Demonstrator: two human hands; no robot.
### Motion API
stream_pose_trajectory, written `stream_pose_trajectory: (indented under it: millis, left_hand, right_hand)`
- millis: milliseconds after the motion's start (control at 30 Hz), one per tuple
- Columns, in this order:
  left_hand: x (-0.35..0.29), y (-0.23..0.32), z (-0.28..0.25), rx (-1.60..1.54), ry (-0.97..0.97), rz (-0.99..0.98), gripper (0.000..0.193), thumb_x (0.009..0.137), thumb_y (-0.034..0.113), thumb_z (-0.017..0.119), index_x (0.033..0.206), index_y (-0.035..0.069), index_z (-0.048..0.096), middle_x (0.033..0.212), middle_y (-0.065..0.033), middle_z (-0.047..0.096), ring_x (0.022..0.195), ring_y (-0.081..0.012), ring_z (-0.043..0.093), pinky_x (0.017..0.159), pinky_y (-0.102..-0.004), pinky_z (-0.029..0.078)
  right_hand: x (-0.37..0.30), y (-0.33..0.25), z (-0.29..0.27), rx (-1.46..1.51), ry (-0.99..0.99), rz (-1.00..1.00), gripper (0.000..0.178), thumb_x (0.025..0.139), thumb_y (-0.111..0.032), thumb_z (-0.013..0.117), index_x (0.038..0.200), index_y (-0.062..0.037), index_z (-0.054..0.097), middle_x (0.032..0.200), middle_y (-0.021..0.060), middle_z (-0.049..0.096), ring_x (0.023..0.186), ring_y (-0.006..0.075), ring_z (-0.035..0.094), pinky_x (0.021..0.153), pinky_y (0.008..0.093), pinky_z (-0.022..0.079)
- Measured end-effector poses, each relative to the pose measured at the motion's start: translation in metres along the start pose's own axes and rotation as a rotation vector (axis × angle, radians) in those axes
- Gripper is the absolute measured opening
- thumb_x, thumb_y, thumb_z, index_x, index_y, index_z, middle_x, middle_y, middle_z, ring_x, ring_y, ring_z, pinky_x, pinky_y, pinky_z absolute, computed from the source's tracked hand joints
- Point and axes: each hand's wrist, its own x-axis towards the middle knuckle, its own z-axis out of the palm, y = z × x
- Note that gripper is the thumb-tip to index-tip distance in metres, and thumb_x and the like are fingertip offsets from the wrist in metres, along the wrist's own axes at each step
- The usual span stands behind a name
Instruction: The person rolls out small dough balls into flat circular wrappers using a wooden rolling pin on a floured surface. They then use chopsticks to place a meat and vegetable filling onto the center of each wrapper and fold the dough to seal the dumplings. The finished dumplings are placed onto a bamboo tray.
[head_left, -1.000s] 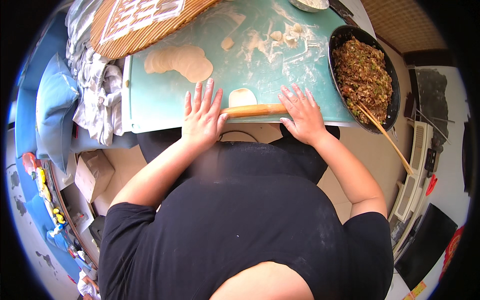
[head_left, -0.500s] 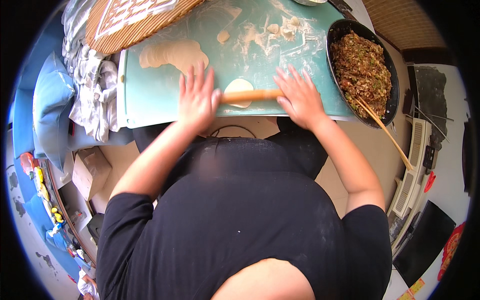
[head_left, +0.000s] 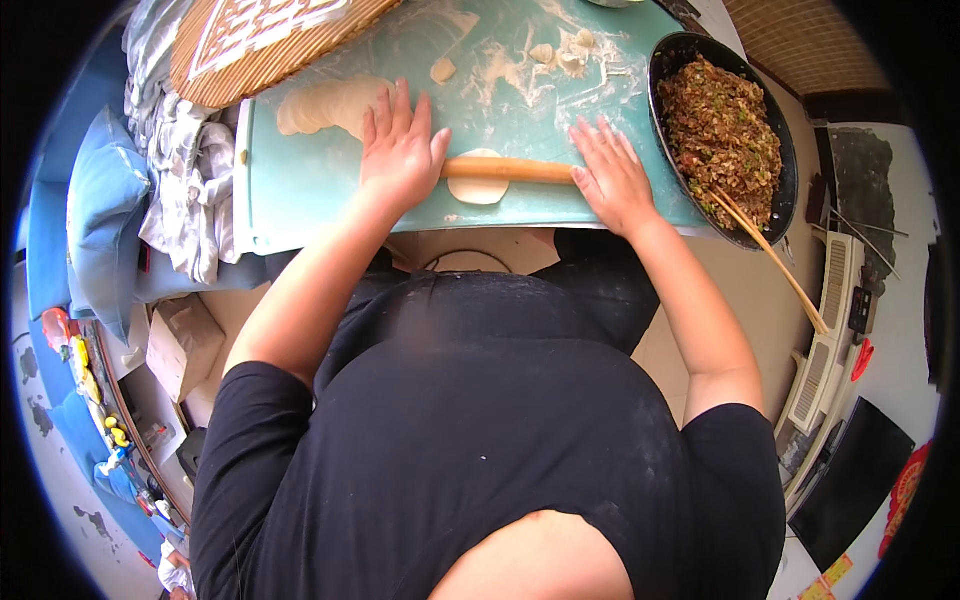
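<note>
Two hands are at work on one wooden rolling pin (head_left: 520, 170), which lies across one round dough disc (head_left: 478, 190) near the close edge of the turquoise-topped counter (head_left: 300, 205). Taking that disc as the clock's centre, the left hand (head_left: 403, 150) is at 10 o'clock and the right hand (head_left: 612, 180) at 3. Each has its palm over one end of the pin, fingers stretched out and slightly spread, not curled around the wood; the two are well apart. At 10 o'clock, partly hidden by the left fingers, is one overlapping row of flat dough rounds (head_left: 320, 108), too closely layered to count. One dough lump (head_left: 443, 70) sits between 11 and 12, and a floury group of two or three lumps (head_left: 541, 54) at 1 o'clock. Of the containers, one black pan (head_left: 672, 60) at 3 o'clock is heaped with brown minced filling (head_left: 720, 140) flecked with green; two chopsticks (head_left: 770, 261) lean in it, their ends passing over its rim toward 4 o'clock. One round slatted tray (head_left: 270, 75) at 10 o'clock, cut by the frame, bears a white lattice pattern. One bowl (head_left: 614, 2) shows only a sliver at 1 o'clock, its contents out of sight.
</note>
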Motion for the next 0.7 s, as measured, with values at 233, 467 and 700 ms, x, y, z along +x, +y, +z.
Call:
stream_pose_trajectory:
  millis: [233,467,700]
  left_hand:
    - [-0.047,0.004,-0.004,0.052,-0.088,0.092,0.057,0.091,0.038,0.038,0.136,0.003,0.035,0.148,-0.0171,0.016,0.136,-0.0372,0.013,0.109,-0.0516,0.008]
    - [0.021,-0.007,0.008,0.06,0.037,-0.06,0.056,0.092,0.038,0.037,0.136,0.004,0.034,0.147,-0.0191,0.015,0.137,-0.0379,0.01,0.11,-0.0494,0.009]
    - [-0.034,0.017,-0.004,-0.131,-0.033,0.106,0.046,0.086,0.029,0.052,0.124,0.004,0.048,0.138,-0.0206,0.032,0.127,-0.0399,0.029,0.104,-0.0468,0.026]
  right_hand:
    - [-0.047,-0.032,-0.007,0.01,-0.059,-0.047,0.055,0.085,-0.035,0.053,0.133,-0.0114,0.039,0.144,0.0079,0.03,0.135,0.0296,0.021,0.109,0.0479,0.018]
    - [0.003,-0.011,0.005,0.014,0.027,0.008,0.051,0.09,-0.037,0.043,0.133,-0.0087,0.04,0.143,0.0113,0.031,0.134,0.032,0.023,0.109,0.0441,0.018]
    - [-0.048,-0.05,-0.001,0.091,0.112,-0.019,0.039,0.078,-0.018,0.061,0.114,-0.0048,0.052,0.136,0.0123,0.04,0.13,0.0327,0.031,0.105,0.0465,0.026]
